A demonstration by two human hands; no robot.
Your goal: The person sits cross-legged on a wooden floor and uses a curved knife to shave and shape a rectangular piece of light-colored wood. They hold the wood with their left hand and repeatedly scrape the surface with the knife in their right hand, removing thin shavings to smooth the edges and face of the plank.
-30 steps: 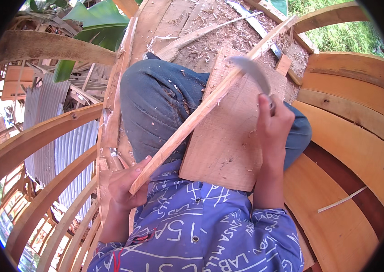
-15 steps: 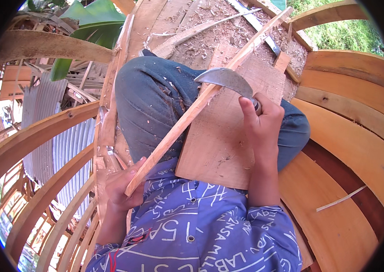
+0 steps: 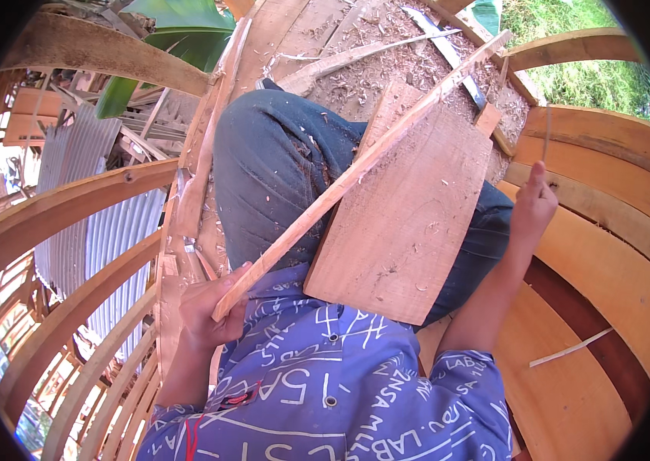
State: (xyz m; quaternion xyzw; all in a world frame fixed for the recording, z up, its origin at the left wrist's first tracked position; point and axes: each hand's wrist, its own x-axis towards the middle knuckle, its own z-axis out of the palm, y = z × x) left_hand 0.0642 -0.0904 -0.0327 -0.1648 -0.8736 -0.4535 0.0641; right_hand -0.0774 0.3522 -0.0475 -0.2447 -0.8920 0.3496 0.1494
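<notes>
My left hand (image 3: 213,311) is closed around the near end of a long wooden strip (image 3: 348,180). The strip slants up to the far right, across a flat wooden board (image 3: 406,223) that lies over my lap. Off to the right of the board, my right hand (image 3: 534,207) is raised, gripping a curved knife whose handle is hidden in the fingers. Its blade (image 3: 547,134) shows edge-on as a thin upright line, apart from the strip.
Wood shavings (image 3: 402,65) litter the planks ahead, where a roughly cut stick (image 3: 340,65) and a long metal blade (image 3: 448,54) lie. Curved slats (image 3: 71,203) stand at my left, with corrugated sheets beyond. Broad boards (image 3: 594,230) line my right side, bearing a thin sliver (image 3: 571,347).
My right hand has swung the knife off the strip, out to the right and clear of the board. My left hand still holds the strip. The whole view has shifted slightly.
</notes>
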